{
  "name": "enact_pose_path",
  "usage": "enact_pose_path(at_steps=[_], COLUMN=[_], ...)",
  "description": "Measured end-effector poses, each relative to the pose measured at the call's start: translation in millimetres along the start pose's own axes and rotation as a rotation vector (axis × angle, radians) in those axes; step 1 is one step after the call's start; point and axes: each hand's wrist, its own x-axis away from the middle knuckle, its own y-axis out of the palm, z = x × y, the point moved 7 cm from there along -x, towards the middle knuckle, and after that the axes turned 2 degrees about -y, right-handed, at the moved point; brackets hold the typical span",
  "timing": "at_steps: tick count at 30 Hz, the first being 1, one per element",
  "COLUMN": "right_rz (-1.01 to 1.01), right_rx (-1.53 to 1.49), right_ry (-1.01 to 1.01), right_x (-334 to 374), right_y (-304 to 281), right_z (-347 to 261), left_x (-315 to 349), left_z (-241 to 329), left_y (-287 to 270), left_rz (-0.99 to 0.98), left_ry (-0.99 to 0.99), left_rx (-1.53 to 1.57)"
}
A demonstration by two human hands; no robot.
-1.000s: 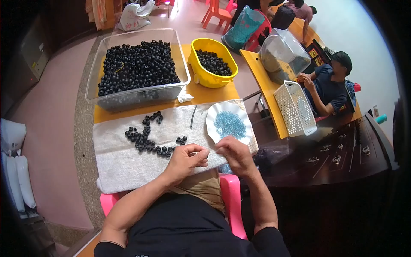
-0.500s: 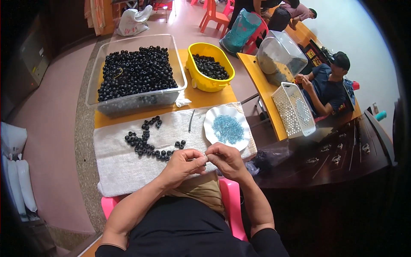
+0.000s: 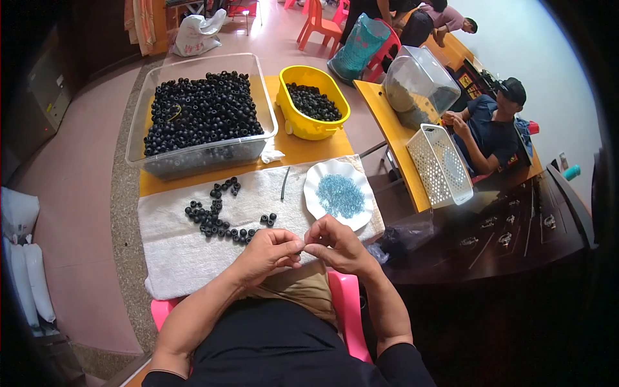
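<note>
My left hand and my right hand meet over the near edge of a white towel. Thumb and index finger are pinched on each, around something small and partly dark that the fingertips hide. Loose black ring-like parts with holes lie on the cloth beyond my left hand. A smaller cluster of the same black parts sits just past my fingers. Beyond my right hand stands a white wavy-rimmed plate, heaped with small clear-blue pieces. A thin dark rod lies left of the plate.
At the back of my table stand a clear bin and a yellow tub, both holding black parts. Rightward, another table bears a white perforated basket and a tipped clear bin. A person works there.
My hands have shifted slightly left and down, still pinched together. The whole scene has slid a little left with the head; the parts on the towel look the same.
</note>
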Motion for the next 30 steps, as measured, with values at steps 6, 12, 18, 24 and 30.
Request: enact_pose_path(at_steps=[6, 12, 18, 24, 30], right_rz=[0.01, 0.078, 0.189, 0.272, 0.264], right_rx=[0.107, 0.089, -0.143, -0.121, -0.276], right_ry=[-0.068, -0.179, -0.172, -0.19, -0.149], right_x=[-5, -6, -3, 0, 1], right_y=[2, 9, 12, 4, 5], right_z=[-3, -5, 6, 18, 23], left_x=[1, 6, 6, 12, 17], left_z=[1, 3, 3, 2, 1], left_y=[-4, -5, -5, -10, -24], left_rz=[0.011, 0.006, -0.02, 0.022, 0.095], left_ry=[0.01, -0.012, -0.01, 0.012, 0.121], left_rx=[0.054, 0.111, 0.147, 0.185, 0.146])
